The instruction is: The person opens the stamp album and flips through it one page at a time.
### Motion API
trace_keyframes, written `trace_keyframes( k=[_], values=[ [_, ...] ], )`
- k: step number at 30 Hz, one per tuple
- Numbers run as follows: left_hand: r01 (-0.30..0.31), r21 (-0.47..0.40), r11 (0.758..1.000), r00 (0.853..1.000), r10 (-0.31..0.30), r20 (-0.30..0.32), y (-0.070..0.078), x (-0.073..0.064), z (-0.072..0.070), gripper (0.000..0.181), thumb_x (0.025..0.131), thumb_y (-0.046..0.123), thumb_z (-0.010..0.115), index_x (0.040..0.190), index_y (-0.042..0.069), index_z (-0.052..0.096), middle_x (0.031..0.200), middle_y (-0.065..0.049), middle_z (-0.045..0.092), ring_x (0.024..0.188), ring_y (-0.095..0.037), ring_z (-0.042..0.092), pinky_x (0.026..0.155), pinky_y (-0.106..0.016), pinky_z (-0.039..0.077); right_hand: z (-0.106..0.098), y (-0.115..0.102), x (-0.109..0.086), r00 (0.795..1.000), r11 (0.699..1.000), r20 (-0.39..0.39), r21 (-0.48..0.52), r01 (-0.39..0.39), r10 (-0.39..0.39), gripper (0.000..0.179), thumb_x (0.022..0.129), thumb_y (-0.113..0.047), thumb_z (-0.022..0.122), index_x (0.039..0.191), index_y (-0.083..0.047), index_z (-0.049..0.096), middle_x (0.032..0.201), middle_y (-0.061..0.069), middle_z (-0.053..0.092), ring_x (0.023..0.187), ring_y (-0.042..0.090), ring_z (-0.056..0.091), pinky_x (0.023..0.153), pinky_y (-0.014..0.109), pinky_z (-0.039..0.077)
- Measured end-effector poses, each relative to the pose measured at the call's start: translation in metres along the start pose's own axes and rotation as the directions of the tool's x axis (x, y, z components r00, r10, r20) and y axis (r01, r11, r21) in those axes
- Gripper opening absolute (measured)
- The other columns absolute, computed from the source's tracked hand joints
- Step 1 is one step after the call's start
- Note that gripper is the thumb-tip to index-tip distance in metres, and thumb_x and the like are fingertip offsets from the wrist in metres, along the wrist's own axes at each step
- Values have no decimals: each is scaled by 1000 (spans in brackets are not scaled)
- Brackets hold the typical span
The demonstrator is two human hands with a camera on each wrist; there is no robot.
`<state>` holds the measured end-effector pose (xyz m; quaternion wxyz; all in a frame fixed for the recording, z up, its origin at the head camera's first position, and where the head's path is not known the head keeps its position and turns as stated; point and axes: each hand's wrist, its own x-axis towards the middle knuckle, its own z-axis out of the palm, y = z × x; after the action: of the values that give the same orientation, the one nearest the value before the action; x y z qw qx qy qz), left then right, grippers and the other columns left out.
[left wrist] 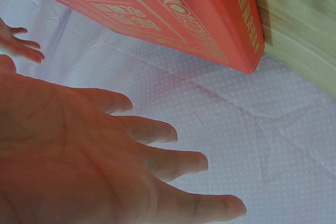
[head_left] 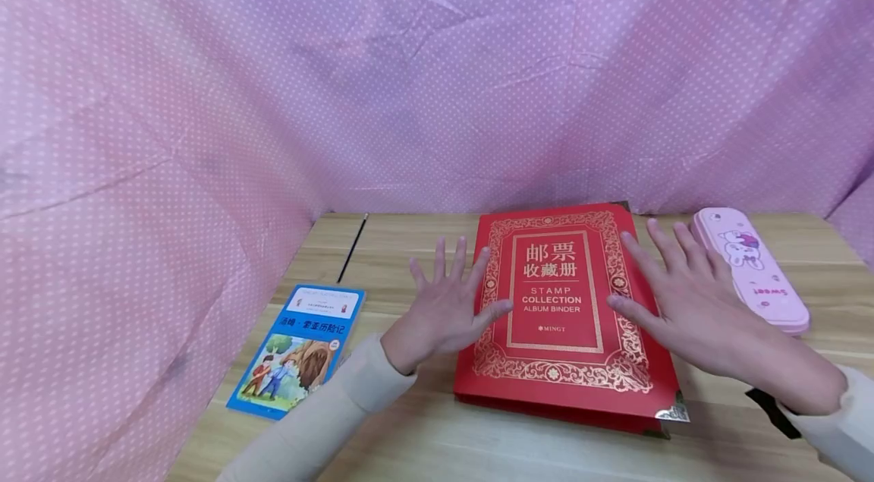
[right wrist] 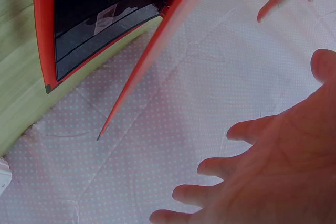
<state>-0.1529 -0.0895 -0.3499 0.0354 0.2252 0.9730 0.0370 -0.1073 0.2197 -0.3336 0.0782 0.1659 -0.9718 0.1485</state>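
From my remote station I see both hands spread wide, apart from each other and gripping nothing: the left hand is by the left side of the red stamp album, and the right hand is by its right side. The album lies on the desk, right of the middle, reaching close to the back edge. My right-wrist view shows its front cover raised, with dark pages beneath. Toward the desk's left edge I have a blue book, its cover facing up, and just behind it a thin black pencil runs to the back edge near the left corner. A pink case lies toward the back right corner. Pink dotted cloth hangs behind the back edge.
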Motion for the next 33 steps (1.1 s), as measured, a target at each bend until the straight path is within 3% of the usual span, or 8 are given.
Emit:
trace_keyframes(
  k=[9, 18, 24, 28, 32, 33],
  values=[
    [16, -21, 1000, 1000, -16, -9, 1, 2, 0, 87, 87, 74, 27, 153, 23, 3, 157, -11, -6, 138, -39, -16, 96, -74, -6, 3, 5, 3, 1000, 1000, -3, -9, -12, 12, 88, 88, -54, 56, 152, -11, 15, 153, 25, 5, 137, 48, -5, 97, 73, 0],
    [42, -26, 999, 999, -42, -2, 8, 16, -1, 88, 85, 77, 23, 153, 24, 8, 157, -11, -6, 137, -42, -14, 96, -74, -5, 4, 8, 8, 1000, 1000, 5, -3, -23, 23, 90, 88, -58, 55, 152, -10, 15, 154, 23, 1, 138, 45, -11, 99, 71, -5],
    [31, -9, 999, 999, -31, 11, 11, 18, -3, 88, 84, 77, 24, 152, 27, 1, 157, -11, -7, 138, -42, -14, 96, -74, -5, 4, 9, 8, 1000, 1000, 17, 20, -14, 14, 87, 89, -56, 53, 152, -10, 15, 154, 23, 2, 138, 46, -6, 102, 68, -6],
    [-2, -60, 998, 1000, 3, 24, 5, 14, -1, 88, 86, 71, 39, 153, 25, 6, 158, -10, -2, 140, -40, -9, 98, -73, 0, 5, 13, 1, 1000, 985, 18, 173, -10, 7, 82, 92, -47, 57, 153, -14, 14, 155, 20, 7, 137, 45, 8, 102, 69, 7],
    [-45, -166, 985, 998, 51, 35, -9, 7, 8, 86, 85, 56, 60, 152, 22, 19, 155, -8, 16, 140, -35, 11, 103, -67, 15, 18, 24, -15, 999, 951, -34, 310, 1, 10, 74, 94, -33, 59, 152, -12, 18, 152, 20, 18, 136, 42, 18, 102, 65, 19],
    [-45, -195, 980, 998, 53, 37, -13, 4, 12, 84, 85, 52, 63, 151, 21, 22, 153, -8, 21, 139, -34, 17, 104, -64, 19, 23, 27, -20, 999, 944, -51, 330, 1, 17, 72, 94, -31, 59, 151, -11, 20, 151, 21, 21, 135, 42, 22, 106, 59, 20]
  ],
)
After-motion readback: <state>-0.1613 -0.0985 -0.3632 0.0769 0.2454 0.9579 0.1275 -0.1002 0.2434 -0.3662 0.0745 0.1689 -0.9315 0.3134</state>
